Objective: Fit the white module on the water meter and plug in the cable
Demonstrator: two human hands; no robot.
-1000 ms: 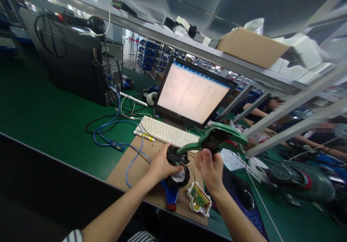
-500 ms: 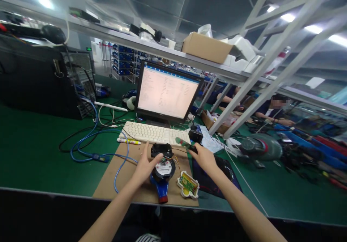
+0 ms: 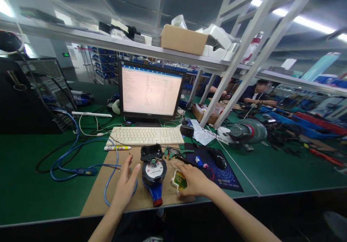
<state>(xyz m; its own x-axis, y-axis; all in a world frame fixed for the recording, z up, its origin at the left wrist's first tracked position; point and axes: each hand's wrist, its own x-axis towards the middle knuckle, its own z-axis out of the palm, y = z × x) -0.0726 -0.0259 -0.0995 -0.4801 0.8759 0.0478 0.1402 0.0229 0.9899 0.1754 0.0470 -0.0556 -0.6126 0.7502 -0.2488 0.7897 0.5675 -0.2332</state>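
Note:
A blue water meter (image 3: 155,188) with a red end cap and a black round head lies on brown cardboard, its black lid (image 3: 151,152) flipped up. Left of it hovers my left hand (image 3: 125,184), fingers spread and holding nothing. My right hand (image 3: 195,179) reaches over a white-edged housing with a green circuit board (image 3: 179,180), thumb and fingers apart around its right side; part of the housing is hidden beneath the palm. Just beyond those fingers lies a green-and-black hand tool (image 3: 173,153), perhaps wire pliers, released. Thin wires run near the meter head.
A keyboard (image 3: 146,136) and monitor (image 3: 150,90) stand behind the cardboard (image 3: 94,191). Blue cable (image 3: 107,184) loops at left by a yellow-white marker (image 3: 117,148). At right are a mouse (image 3: 218,158) on a dark mat (image 3: 227,178) and a grey-green power tool (image 3: 248,131). Co-workers sit farther right.
My right hand has let go of the green-handled tool and moved back toward me, over the circuit board housing. My left hand has drawn away from the meter. The view has turned right.

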